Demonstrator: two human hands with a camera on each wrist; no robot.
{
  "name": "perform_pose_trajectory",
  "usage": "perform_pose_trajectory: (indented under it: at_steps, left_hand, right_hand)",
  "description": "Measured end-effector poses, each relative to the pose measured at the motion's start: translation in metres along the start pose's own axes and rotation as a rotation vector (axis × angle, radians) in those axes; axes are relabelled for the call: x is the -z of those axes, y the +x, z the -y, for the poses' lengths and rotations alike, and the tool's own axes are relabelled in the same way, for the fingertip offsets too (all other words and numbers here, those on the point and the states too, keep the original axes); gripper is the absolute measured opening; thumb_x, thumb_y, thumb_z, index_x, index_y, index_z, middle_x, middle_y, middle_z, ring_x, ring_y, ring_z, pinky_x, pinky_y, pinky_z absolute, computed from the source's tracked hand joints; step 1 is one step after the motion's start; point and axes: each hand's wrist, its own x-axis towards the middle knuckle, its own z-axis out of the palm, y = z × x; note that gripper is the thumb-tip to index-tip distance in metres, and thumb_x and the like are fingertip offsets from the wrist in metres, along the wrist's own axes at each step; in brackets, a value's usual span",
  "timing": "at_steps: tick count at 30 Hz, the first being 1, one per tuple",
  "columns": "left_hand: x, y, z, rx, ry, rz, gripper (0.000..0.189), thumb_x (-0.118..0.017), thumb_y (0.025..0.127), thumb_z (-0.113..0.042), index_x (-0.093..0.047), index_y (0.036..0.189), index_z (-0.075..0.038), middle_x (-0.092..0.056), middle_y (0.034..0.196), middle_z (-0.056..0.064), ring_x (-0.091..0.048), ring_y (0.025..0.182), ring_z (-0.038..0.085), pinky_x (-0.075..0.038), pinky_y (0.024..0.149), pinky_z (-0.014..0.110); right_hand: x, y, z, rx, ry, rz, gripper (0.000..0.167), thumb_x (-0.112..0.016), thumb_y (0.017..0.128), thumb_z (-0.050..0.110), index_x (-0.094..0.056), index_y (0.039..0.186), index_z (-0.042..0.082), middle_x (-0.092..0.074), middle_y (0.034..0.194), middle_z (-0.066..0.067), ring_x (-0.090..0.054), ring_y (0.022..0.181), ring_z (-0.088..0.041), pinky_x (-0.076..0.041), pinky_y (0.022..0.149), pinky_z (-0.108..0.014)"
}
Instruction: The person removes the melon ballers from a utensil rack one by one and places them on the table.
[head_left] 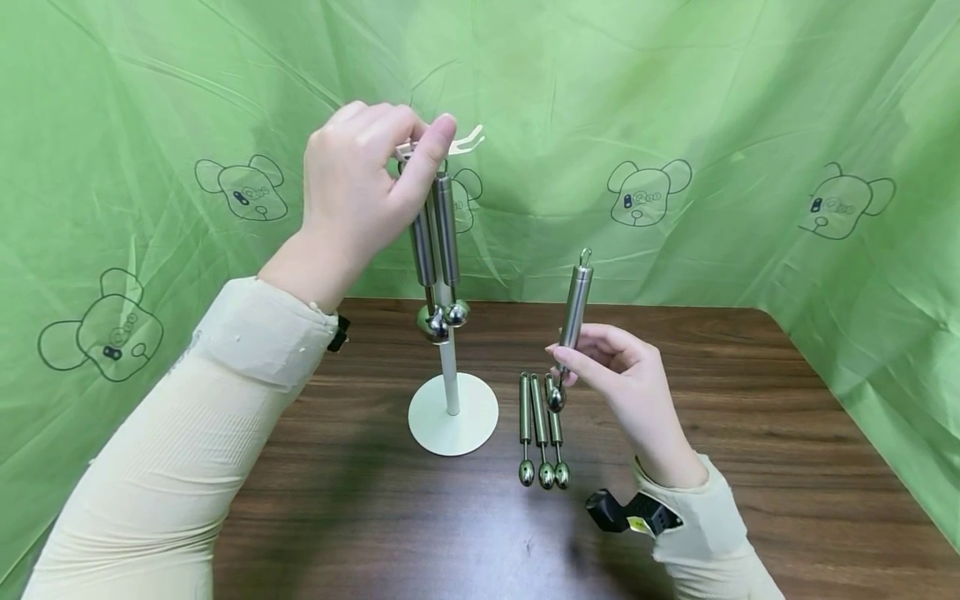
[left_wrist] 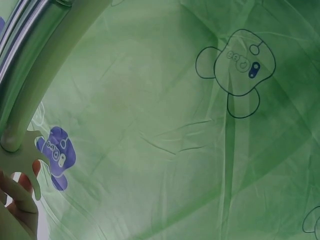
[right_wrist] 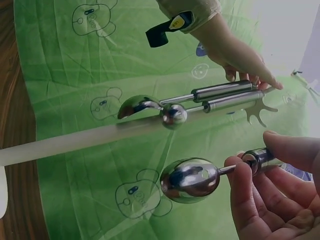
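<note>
My left hand [head_left: 367, 171] grips the hooked top plate [head_left: 468, 142] of a white stand [head_left: 450, 367] from above. Two steel melon ballers [head_left: 446, 225] hang from the hooks, their bowls down beside the pole. To the right, my right hand [head_left: 626, 375] pinches another melon baller [head_left: 577, 304] low on its handle, loop end up and bowl down. The right wrist view shows its oval bowl [right_wrist: 190, 180] with a small hole. In the left wrist view, curled left fingers [left_wrist: 20, 202] touch the underside of the hooked plate [left_wrist: 22, 162].
Several melon ballers [head_left: 540, 417] lie side by side on the brown wooden table [head_left: 360, 517], right of the stand's round base [head_left: 431, 433]. A green sheet [head_left: 540, 83] with bear-head drawings surrounds the table at the back and sides.
</note>
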Motion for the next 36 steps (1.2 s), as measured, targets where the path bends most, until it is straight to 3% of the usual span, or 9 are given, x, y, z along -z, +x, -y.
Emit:
perform_pose_trajectory:
  at_steps: [19, 27, 36]
  left_hand:
    - [0.0, 0.0, 0.0, -0.002, 0.011, -0.009, 0.044, -0.054, 0.1, -0.037, -0.066, 0.073, -0.004, -0.069, 0.071, 0.012, -0.054, 0.065, 0.029, -0.039, 0.059, 0.035]
    - [0.0, -0.001, 0.0, 0.004, 0.01, -0.008, 0.044, -0.054, 0.099, -0.037, -0.066, 0.073, -0.004, -0.069, 0.071, 0.012, -0.053, 0.064, 0.029, -0.038, 0.059, 0.036]
    - [-0.001, -0.001, -0.001, 0.004, 0.013, -0.007, 0.044, -0.053, 0.1, -0.037, -0.067, 0.074, -0.004, -0.07, 0.072, 0.012, -0.053, 0.065, 0.029, -0.038, 0.059, 0.035]
  right_hand:
    - [0.008, -0.018, -0.025, -0.094, -0.048, -0.107, 0.015, -0.074, 0.086, 0.005, -0.071, 0.101, 0.005, -0.072, 0.076, 0.006, -0.065, 0.061, -0.01, -0.053, 0.063, -0.025]
    - [0.009, -0.021, -0.033, -0.079, 0.013, -0.083, 0.017, -0.072, 0.087, 0.001, -0.073, 0.097, 0.015, -0.072, 0.078, 0.006, -0.066, 0.061, -0.011, -0.055, 0.063, -0.025]
    - [0.012, -0.02, -0.037, -0.087, 0.008, -0.067, 0.016, -0.072, 0.088, 0.002, -0.073, 0.095, 0.016, -0.072, 0.077, 0.006, -0.065, 0.061, -0.012, -0.056, 0.063, -0.026]
